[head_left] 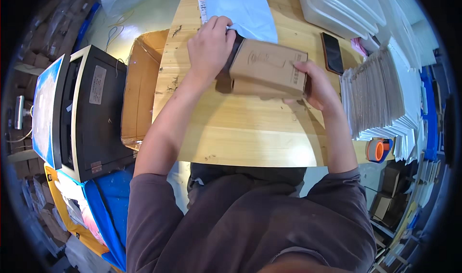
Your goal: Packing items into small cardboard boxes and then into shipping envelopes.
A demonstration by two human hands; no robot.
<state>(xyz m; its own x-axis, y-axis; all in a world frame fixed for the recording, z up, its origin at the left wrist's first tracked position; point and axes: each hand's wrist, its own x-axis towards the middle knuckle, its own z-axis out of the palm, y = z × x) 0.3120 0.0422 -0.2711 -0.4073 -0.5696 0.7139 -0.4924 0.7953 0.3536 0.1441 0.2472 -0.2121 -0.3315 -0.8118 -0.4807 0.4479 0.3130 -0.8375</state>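
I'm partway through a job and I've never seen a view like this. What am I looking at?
There's no machine here, just a person's bare hands. The single picture comes from a wide camera on their head, looking down, so straight edges bend near the rim. The right hand holds one end of a brown box above a wooden table. The left hand is at the other end, by a light-blue sheet; its exact grip is unclear. To the right are a phone and a stack of flat, pale pieces.

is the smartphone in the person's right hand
No, the right hand holds the brown cardboard box, while the smartphone lies on the wooden table.
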